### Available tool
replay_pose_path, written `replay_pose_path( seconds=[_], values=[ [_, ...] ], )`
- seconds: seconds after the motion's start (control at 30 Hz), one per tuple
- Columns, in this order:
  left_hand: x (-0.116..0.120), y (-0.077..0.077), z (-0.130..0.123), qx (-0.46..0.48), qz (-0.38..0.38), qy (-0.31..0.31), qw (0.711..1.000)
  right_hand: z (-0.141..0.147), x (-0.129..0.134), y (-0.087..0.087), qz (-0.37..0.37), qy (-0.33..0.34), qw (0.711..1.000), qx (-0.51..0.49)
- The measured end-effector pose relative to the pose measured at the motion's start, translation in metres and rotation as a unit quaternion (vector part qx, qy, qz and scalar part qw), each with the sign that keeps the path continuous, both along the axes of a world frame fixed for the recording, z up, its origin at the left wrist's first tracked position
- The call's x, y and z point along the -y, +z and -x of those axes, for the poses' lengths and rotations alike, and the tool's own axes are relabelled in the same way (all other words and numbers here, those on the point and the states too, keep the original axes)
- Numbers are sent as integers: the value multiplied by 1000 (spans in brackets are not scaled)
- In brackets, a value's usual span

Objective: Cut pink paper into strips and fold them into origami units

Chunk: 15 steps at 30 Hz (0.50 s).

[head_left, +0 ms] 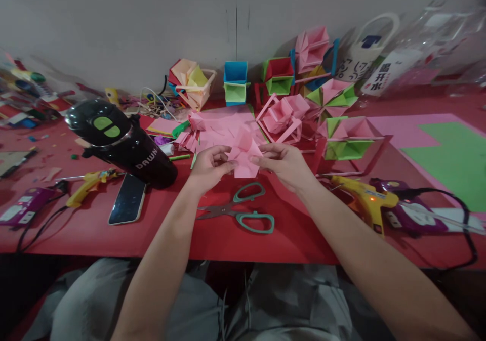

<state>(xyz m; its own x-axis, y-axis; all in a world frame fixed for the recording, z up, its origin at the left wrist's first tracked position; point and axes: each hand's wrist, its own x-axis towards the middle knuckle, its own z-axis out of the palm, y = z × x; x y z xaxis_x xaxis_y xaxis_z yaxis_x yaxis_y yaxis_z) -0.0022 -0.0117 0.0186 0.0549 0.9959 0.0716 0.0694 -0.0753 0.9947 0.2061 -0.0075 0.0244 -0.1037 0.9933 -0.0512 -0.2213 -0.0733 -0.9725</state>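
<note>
Two hands are held out over the red table [296,242], and a piece of pink folded paper [244,156] is gripped between them, in front of a spread of pink sheets [218,123]. Its left edge is pinched by the thumb and fingers of the left hand [208,170]; its right side is pinched in the same way by the right hand [287,168]. Whether its lower edge is touched to anything cannot be told. From the raised creases, the step in hand is judged to be the folding or shaping of this piece. For the next move, an even, light pinch on both sides seems called for, so that the creases are guided without being crushed. Nearer the table's front edge, scissors [225,210] are laid with their blades slightly parted, touched by neither hand. To the right, a yellow glue gun [366,204] is set down with an orange light showing, and finished-looking paper models [279,73] are ranged behind, near the wall [152,22].
</note>
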Motion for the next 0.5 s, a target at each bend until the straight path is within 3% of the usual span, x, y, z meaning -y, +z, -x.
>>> replay_pose_path(
  seconds=[0.33, 0.5],
  values=[
    [0, 5, 0, 0, 5, 22, 1000, 0, 2, 9, 44, 33, 998, -41],
    [1, 6, -2, 7, 2, 20, 1000, -2, 1, 5, 28, 37, 998, -39]
  ],
)
